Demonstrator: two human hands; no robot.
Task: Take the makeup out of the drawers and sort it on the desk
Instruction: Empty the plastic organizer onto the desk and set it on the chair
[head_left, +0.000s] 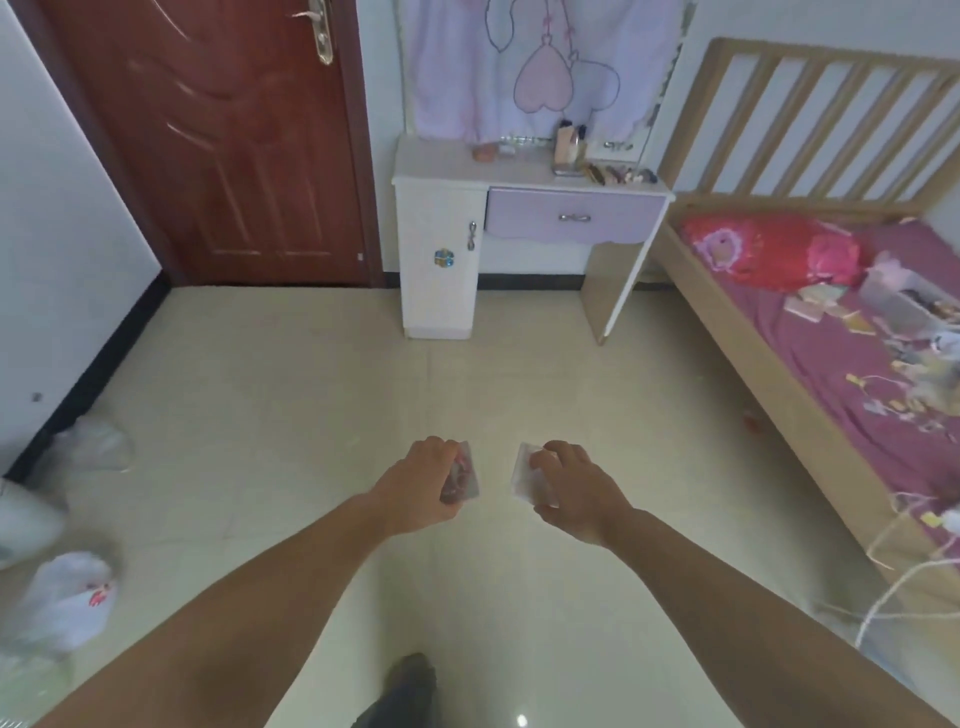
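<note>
Both arms reach forward over the tiled floor, well short of the white desk (519, 176) against the far wall. The left hand (423, 480) curls its fingers around a small clear case (462, 480) with reddish contents, the case sticking out on the side nearer the other hand. The right hand (576, 486) grips a second clear case (527, 475), paler and blurred. The two cases are apart. On the desk, toward its bed-side end, more makeup (618, 174) lies beside a holder (570, 150). The desk's lilac drawer (574, 217) is closed.
</note>
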